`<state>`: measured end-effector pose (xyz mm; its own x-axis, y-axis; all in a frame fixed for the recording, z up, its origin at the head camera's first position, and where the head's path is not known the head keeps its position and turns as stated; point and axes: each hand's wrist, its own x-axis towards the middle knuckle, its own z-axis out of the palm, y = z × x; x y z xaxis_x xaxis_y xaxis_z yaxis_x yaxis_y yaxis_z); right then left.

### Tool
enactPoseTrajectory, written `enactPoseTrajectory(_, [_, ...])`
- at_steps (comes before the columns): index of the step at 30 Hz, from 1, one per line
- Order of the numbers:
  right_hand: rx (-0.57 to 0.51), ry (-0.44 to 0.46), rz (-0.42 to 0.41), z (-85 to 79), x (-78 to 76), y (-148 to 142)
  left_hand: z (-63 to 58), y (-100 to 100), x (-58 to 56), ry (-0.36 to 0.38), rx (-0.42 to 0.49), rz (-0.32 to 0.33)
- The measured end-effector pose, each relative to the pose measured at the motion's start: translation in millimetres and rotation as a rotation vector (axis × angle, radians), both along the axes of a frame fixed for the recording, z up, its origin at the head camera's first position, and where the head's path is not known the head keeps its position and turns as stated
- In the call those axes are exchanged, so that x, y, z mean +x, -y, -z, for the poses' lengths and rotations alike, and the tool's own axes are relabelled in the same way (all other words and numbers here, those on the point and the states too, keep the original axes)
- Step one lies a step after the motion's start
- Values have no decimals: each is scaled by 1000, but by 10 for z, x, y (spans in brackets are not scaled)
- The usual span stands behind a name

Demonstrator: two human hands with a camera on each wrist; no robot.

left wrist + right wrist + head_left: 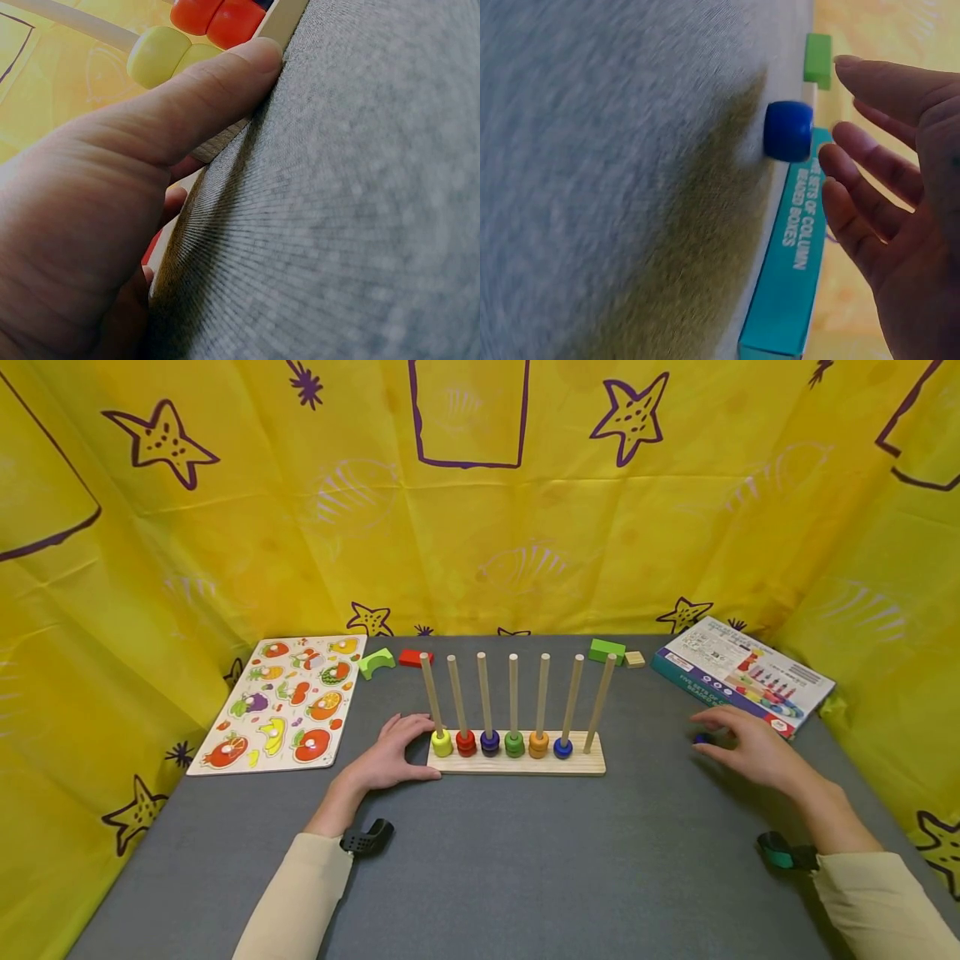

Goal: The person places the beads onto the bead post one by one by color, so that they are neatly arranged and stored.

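Observation:
A wooden bead stand (517,765) with several upright pegs stands mid-table. Yellow beads (442,743), red beads (466,743), dark purple beads (490,743), green beads (514,744), orange beads (538,744) and blue (563,748) sit low on its pegs; the rightmost peg (600,703) is bare. My left hand (392,753) grips the base's left end, thumb along the front edge, other fingers partly hidden behind. Over at the right, a loose blue bead (788,131) lies on the table. Around it my right hand (757,752) hovers with thumb and fingers spread, apart from the bead in the right wrist view.
A fruit puzzle board (281,706) lies at the left. Along the back are a green arch block (377,662), a red block (416,657), a green block (607,651) and a small plain wooden block (634,658). A toy box (742,672) lies behind my right hand.

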<state>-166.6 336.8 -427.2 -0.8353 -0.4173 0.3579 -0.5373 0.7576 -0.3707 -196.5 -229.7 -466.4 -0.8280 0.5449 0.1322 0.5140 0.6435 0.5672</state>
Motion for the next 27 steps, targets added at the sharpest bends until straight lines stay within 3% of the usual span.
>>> enactPoseTrajectory(9, [49, 67, 5, 53, 0, -96, 20, 4, -13, 5, -5, -5])
enactPoseTrajectory(17, [71, 69, -22, 103, -46, -122, 17, -3, -11, 8, -4, -6])
enactPoseTrajectory(27, [59, 160, 8, -48, -40, -80, -2, -7, 0, 6, -6, -7])
